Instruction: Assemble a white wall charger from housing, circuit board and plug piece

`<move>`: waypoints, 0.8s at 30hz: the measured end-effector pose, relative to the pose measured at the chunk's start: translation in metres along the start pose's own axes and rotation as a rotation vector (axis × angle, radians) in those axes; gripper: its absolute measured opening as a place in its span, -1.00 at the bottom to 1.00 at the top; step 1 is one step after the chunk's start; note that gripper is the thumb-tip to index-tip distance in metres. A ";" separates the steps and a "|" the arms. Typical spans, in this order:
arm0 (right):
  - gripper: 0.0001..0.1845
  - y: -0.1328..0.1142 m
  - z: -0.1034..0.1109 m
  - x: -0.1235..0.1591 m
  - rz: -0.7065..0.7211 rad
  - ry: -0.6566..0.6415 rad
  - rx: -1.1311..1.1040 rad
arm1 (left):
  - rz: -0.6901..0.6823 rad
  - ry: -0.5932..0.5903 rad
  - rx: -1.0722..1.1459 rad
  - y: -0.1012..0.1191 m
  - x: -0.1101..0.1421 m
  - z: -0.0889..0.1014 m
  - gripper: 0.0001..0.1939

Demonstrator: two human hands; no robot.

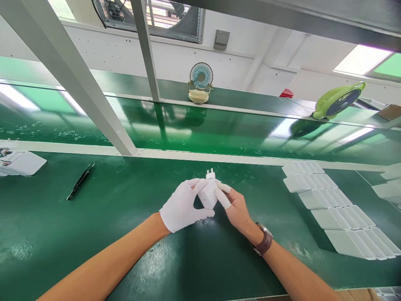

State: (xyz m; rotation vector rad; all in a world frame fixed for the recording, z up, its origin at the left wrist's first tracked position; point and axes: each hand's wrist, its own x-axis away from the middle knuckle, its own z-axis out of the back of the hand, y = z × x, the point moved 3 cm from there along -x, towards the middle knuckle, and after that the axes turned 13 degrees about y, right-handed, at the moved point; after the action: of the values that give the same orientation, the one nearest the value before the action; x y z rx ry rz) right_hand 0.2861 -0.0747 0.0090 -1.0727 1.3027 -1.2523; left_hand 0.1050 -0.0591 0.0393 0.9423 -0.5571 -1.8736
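Observation:
Above the green bench, a white plug-in power adapter is held between both hands, its prongs pointing away from me. My left hand, in a white glove, grips it from the left with thumb and fingers. From the right, my right hand pinches the adapter's side; white finger cots cover some of its fingertips, and a brown-strapped watch is on that wrist. Part of the adapter is hidden behind the fingers.
Black tweezers lie on the green bench at left, near white housings with wires. Rows of white plastic casings stand at right. A metal post rises at left. Behind are a small fan and a green fan.

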 end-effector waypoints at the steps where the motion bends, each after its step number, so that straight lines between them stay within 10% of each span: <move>1: -0.67 -0.003 0.003 -0.001 0.118 0.054 0.097 | 0.012 0.003 -0.037 -0.001 0.000 -0.001 -0.41; 12: -0.57 -0.009 -0.003 0.004 0.630 -0.086 0.546 | 0.173 -0.012 -0.115 -0.017 -0.001 -0.010 -0.86; 24: -0.52 0.001 0.005 0.008 0.623 -0.177 0.610 | 0.211 -0.151 0.071 -0.008 -0.005 0.006 -0.60</move>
State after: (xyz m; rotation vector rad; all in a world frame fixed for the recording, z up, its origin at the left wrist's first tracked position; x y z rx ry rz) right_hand 0.2907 -0.0830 0.0075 -0.2924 0.9157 -0.9455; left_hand 0.0972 -0.0507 0.0391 0.7595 -0.7873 -1.7527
